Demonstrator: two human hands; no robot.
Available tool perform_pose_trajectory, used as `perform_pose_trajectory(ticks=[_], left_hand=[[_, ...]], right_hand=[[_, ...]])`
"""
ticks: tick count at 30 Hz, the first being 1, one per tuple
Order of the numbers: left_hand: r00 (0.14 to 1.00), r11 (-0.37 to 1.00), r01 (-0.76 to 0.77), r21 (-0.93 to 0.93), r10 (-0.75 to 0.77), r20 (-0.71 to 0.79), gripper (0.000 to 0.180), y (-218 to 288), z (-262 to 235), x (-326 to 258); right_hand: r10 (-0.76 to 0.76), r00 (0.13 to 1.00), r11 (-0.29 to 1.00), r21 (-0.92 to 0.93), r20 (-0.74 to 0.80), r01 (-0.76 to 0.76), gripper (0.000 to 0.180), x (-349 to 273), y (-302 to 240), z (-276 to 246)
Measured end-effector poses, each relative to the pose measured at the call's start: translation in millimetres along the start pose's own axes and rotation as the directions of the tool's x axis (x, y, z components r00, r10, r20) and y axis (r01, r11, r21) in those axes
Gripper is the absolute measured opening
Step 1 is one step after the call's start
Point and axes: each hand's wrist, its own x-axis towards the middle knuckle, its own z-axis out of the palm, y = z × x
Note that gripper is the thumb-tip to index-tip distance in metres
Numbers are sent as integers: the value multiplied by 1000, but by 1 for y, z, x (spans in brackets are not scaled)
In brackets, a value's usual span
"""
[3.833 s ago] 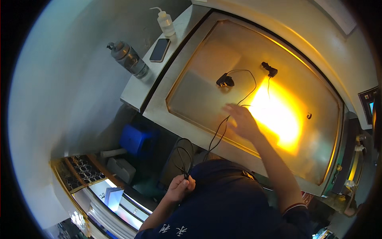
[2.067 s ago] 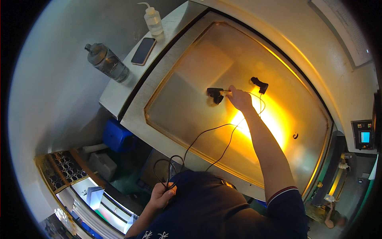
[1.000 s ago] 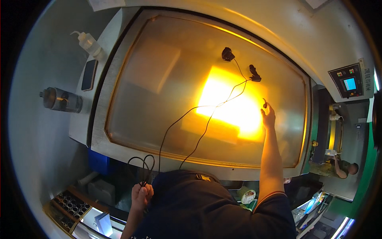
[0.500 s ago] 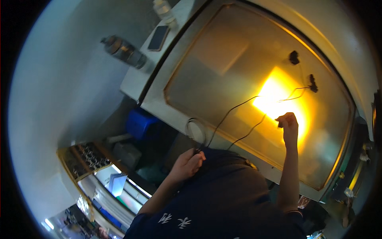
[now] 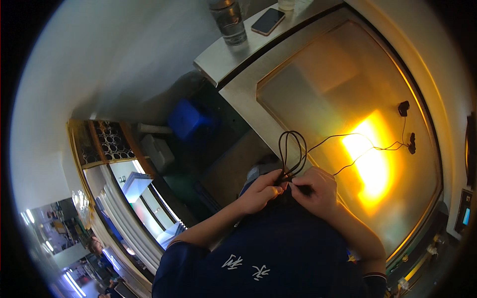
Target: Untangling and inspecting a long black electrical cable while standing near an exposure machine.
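A thin black cable (image 5: 304, 150) is gathered in a loose coil close to my body. My left hand (image 5: 263, 192) is closed on the base of the loops. Right beside it, my right hand (image 5: 318, 191) pinches the cable at the same spot; its fingertips partly hide what lies between them. Two thin strands run from the hands across the metal tabletop (image 5: 308, 89). They lead to two small black end pieces, one farther back (image 5: 403, 108) and one nearer (image 5: 412, 143).
A bright yellow patch of light (image 5: 367, 159) glows on the tabletop. Along the far-left ledge stand a dark clear bottle (image 5: 230, 25) and a phone (image 5: 268, 21). On the floor at left is a blue stool-like object (image 5: 189, 119). A small device with a lit screen (image 5: 466, 216) sits at right.
My right hand has come from over the tabletop to meet my left hand near my body. The cable loops now stand up above both hands. The view has turned and shifted.
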Motion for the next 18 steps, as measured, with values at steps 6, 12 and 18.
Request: perform_pose_trajectory(ticks=[6, 12, 18], left_hand=[[999, 993, 28, -112, -23, 39, 19, -15, -7, -7], [998, 988, -42, -152, 49, 40, 19, -26, -7, -8], [994, 973, -78, -216, 94, 63, 20, -18, -7, -5]], right_hand=[[-246, 950, 893, -335, 191, 299, 27, 11, 3, 16], [-184, 933, 918, -284, 311, 276, 45, 4, -6, 7], [-79, 928, 982, -132, 363, 135, 49, -4, 0, 6]])
